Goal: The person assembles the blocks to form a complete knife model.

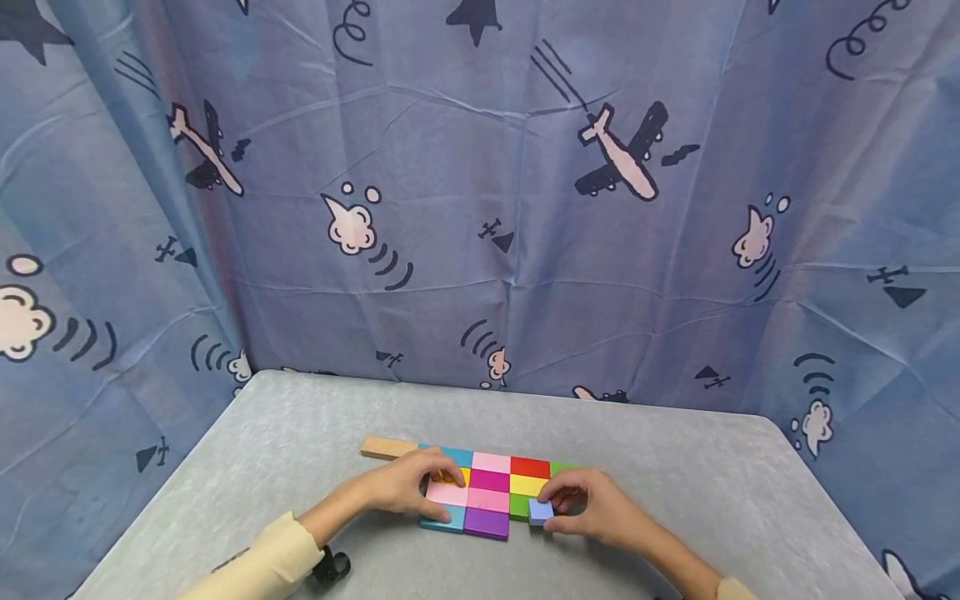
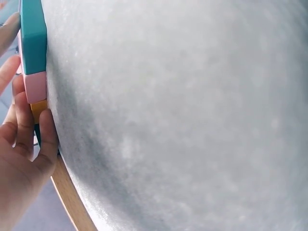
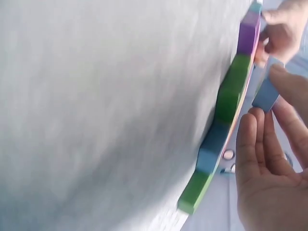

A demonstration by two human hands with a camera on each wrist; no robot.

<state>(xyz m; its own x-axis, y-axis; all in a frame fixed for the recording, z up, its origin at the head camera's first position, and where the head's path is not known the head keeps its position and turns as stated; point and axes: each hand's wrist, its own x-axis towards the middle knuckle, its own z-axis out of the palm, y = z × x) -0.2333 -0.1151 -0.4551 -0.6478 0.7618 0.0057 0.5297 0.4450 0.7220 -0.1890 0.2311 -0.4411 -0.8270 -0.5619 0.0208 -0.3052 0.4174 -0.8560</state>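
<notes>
My right hand [image 1: 596, 508] pinches a small light blue block [image 1: 540, 512] between thumb and fingers. That block is held just above the front right part of a flat patchwork of coloured blocks [image 1: 487, 499]. In the right wrist view, the pinched blue block [image 3: 266, 95] stands apart from the row, above a green block [image 3: 233, 89]. My left hand [image 1: 408, 483] rests at the patchwork's left side, its thumb on a teal block [image 1: 438, 525] and fingertips near the orange-yellow and light pink blocks. The left wrist view shows its fingers loosely bent along the blocks' edge.
A plain wooden block [image 1: 387, 447] juts out at the back left of the patchwork. A purple block [image 1: 486, 523] forms part of the front edge. Below the left sleeve lies a black object [image 1: 332, 567]. A patterned blue curtain [image 1: 450, 167] hangs behind the grey table [image 1: 315, 408].
</notes>
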